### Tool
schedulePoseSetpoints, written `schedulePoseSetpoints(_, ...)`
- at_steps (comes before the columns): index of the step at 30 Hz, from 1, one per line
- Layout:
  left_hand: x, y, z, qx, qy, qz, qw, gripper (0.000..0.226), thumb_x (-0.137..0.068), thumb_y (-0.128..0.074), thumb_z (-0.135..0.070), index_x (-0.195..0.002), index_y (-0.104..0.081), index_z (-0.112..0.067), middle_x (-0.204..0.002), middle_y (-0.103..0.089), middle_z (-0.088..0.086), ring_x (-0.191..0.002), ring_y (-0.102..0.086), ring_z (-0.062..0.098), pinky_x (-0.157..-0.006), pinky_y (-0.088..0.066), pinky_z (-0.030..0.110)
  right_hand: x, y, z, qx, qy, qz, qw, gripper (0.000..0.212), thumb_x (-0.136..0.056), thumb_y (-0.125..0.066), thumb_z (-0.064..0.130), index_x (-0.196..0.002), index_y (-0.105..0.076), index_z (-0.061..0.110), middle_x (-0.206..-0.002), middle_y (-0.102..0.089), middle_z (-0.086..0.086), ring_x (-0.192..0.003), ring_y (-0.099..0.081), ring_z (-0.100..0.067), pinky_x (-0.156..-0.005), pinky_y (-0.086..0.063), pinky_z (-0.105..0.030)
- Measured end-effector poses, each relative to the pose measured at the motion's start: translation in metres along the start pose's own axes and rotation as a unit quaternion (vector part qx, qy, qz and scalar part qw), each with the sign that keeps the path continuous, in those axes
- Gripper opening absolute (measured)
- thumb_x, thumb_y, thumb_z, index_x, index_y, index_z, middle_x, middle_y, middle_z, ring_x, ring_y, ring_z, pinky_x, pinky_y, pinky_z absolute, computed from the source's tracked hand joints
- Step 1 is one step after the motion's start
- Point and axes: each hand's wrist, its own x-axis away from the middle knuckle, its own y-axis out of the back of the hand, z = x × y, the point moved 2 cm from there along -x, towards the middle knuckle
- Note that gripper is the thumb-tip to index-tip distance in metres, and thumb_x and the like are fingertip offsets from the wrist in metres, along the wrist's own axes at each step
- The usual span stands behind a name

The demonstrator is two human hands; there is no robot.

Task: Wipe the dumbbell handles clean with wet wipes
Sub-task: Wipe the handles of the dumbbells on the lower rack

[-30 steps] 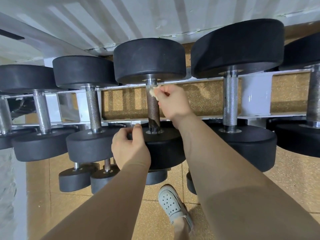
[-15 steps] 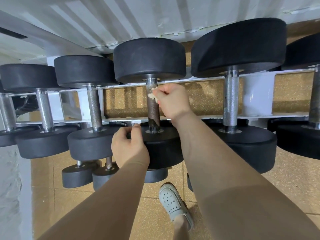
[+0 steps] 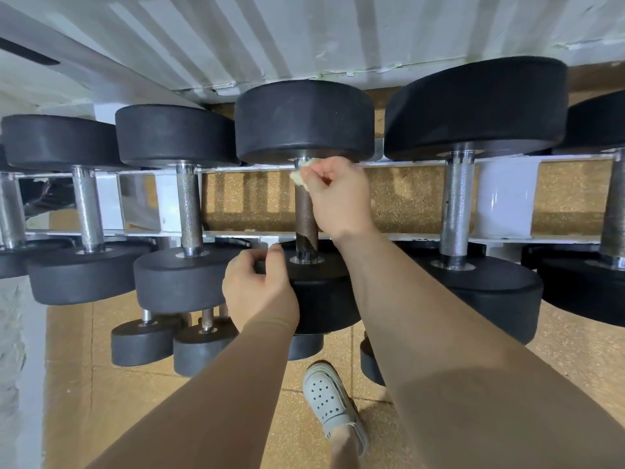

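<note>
Speckled tan floor tiles (image 3: pixel 101 384) run beneath a white rack (image 3: pixel 500 198) carrying a row of black-headed dumbbells. At the centre sits the dumbbell being wiped (image 3: pixel 304 123), its dark knurled handle (image 3: pixel 306 218) running from six to twelve o'clock. The right hand (image 3: pixel 338 198) reaches in from five o'clock on a stretched, tan-sleeved arm, with its fingers curled and pinching a crumpled, soiled wet wipe (image 3: pixel 299 177) against the top of the handle, just under the far head. The left hand (image 3: pixel 257 292), at seven o'clock from the handle, grips the rim of the near head (image 3: pixel 324 299), fingers and thumb curled over its edge. A pale perforated clog (image 3: pixel 329 397) stands at six o'clock.
</note>
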Motion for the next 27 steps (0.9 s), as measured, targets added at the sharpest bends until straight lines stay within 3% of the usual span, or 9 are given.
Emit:
schedulePoseSetpoints(4,-0.001,0.0,0.001,-0.007,0.007,-0.002,1.0,0.045,-0.076,-0.041,-0.066,-0.078,-0.06,-0.026,-0.093,-0.062,-0.005,-0.098,-0.056,0.026,-0.085,-0.044,0.045,0.022,-0.001,-0.022,0.039,-0.021,0.095,0.994,0.016,-0.091,-0.07,0.024,-0.089,-0.067,0.008,-0.099,-0.066,0.003,-0.095,-0.062,-0.014,-0.074,-0.042,-0.02)
schedulePoseSetpoints(7,-0.002,0.0,0.001,0.003,-0.006,0.005,1.0,0.044,-0.077,-0.041,-0.065,-0.076,-0.059,-0.026,-0.092,-0.061,-0.007,-0.099,-0.056,0.026,-0.089,-0.044,0.044,0.035,0.004,-0.025,0.155,0.016,0.157,0.975,0.014,-0.09,-0.069,0.027,-0.099,-0.067,0.018,-0.096,-0.061,0.007,-0.091,-0.057,-0.013,-0.075,-0.04,-0.025)
schedulePoseSetpoints(9,-0.002,0.0,0.001,0.004,-0.008,0.007,1.0,0.044,-0.077,-0.039,-0.066,-0.076,-0.059,-0.026,-0.091,-0.059,-0.008,-0.098,-0.056,0.026,-0.088,-0.043,0.043,0.032,0.004,-0.014,0.168,0.103,0.122,0.973,0.011,-0.091,-0.065,0.021,-0.102,-0.066,0.02,-0.095,-0.062,0.004,-0.087,-0.058,-0.015,-0.071,-0.044,-0.026)
schedulePoseSetpoints(13,-0.002,-0.001,0.001,0.002,-0.001,0.01,1.0,0.041,-0.078,-0.038,-0.064,-0.075,-0.058,-0.028,-0.093,-0.06,-0.008,-0.1,-0.056,0.028,-0.089,-0.046,0.048,0.006,0.002,-0.001,0.138,0.15,0.025,0.979,0.017,-0.091,-0.063,0.022,-0.106,-0.071,0.024,-0.093,-0.061,0.007,-0.08,-0.06,-0.011,-0.075,-0.049,-0.023)
schedulePoseSetpoints(16,-0.002,-0.001,-0.001,0.004,-0.006,0.016,1.0,0.038,-0.08,-0.042,-0.06,-0.074,-0.058,-0.026,-0.092,-0.061,-0.004,-0.099,-0.055,0.029,-0.087,-0.046,0.048,0.014,0.001,-0.012,0.212,0.203,0.072,0.953,0.017,-0.091,-0.068,0.022,-0.106,-0.073,0.019,-0.088,-0.054,0.015,-0.074,-0.055,-0.003,-0.077,-0.045,-0.02)
schedulePoseSetpoints(20,-0.003,0.0,0.002,-0.01,-0.018,0.015,1.0,0.045,-0.081,-0.041,-0.061,-0.078,-0.06,-0.02,-0.092,-0.06,-0.003,-0.1,-0.054,0.031,-0.082,-0.044,0.043,0.026,0.0,-0.018,0.313,0.246,0.183,0.899,0.024,-0.093,-0.067,0.026,-0.115,-0.073,0.017,-0.101,-0.06,0.003,-0.087,-0.059,-0.015,-0.074,-0.037,-0.022)
schedulePoseSetpoints(22,-0.002,0.0,0.003,-0.018,-0.034,0.014,0.999,0.048,-0.083,-0.039,-0.061,-0.079,-0.061,-0.018,-0.093,-0.059,-0.002,-0.1,-0.053,0.031,-0.08,-0.04,0.041,0.015,0.0,-0.008,0.35,0.273,0.166,0.881,0.027,-0.095,-0.064,0.028,-0.119,-0.072,0.018,-0.109,-0.064,-0.002,-0.092,-0.063,-0.023,-0.073,-0.037,-0.024)
schedulePoseSetpoints(27,-0.003,0.0,0.001,-0.02,-0.048,0.015,0.999,0.062,-0.08,-0.028,-0.067,-0.082,-0.062,-0.015,-0.098,-0.061,0.003,-0.104,-0.052,0.033,-0.086,-0.045,0.046,0.009,-0.005,0.006,0.368,0.278,0.058,0.886,0.03,-0.096,-0.061,0.023,-0.125,-0.069,0.016,-0.116,-0.065,-0.011,-0.098,-0.064,-0.032,-0.084,-0.05,-0.034)
